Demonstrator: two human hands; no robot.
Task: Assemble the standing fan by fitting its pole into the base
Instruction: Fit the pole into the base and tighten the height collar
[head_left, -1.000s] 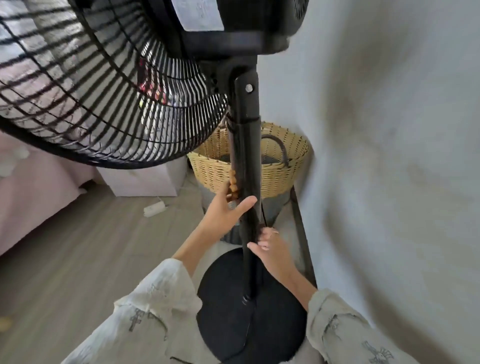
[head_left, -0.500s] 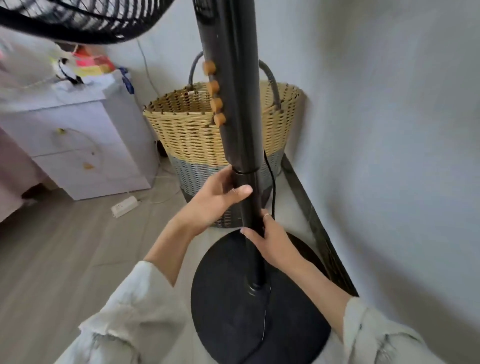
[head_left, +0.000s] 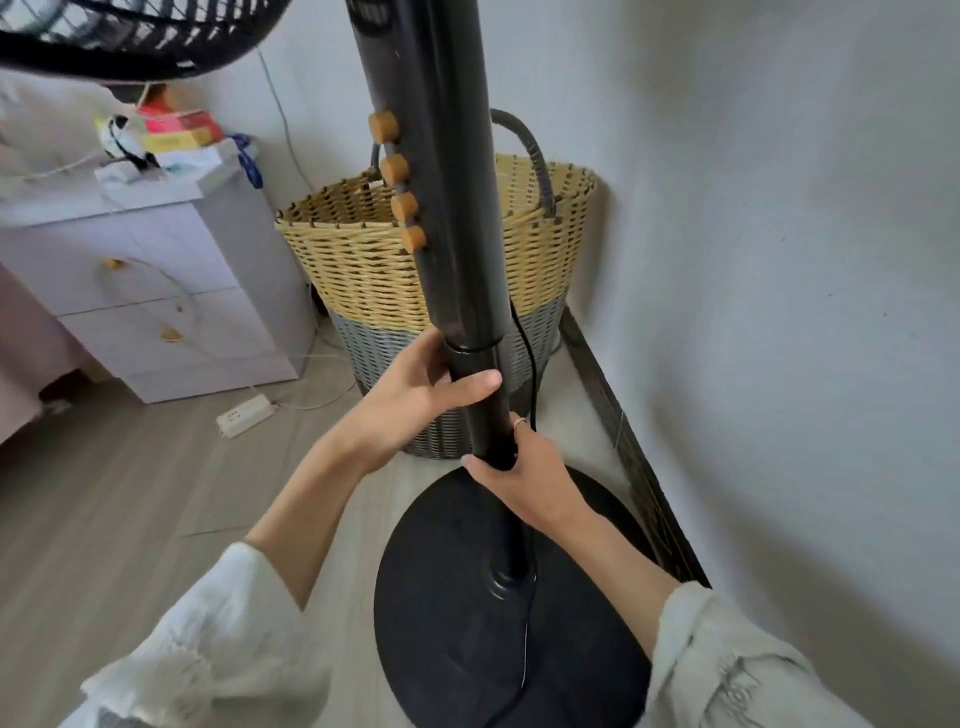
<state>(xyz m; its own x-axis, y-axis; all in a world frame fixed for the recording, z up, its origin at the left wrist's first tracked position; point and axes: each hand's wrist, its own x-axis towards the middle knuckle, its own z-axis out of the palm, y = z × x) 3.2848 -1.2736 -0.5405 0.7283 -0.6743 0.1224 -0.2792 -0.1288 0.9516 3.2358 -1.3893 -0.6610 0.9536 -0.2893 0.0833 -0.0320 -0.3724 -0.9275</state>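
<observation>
I see the pole (head_left: 447, 218) standing upright in the socket of the round base (head_left: 452, 623). My left hand (head_left: 410, 395) wraps around it; my right hand (head_left: 524, 473) grips it just below. A basket (head_left: 353, 260) stands behind.

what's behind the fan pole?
Behind the fan pole stands a woven basket, yellow over grey, in the corner. The pole covers its middle; its inside is not visible.
</observation>
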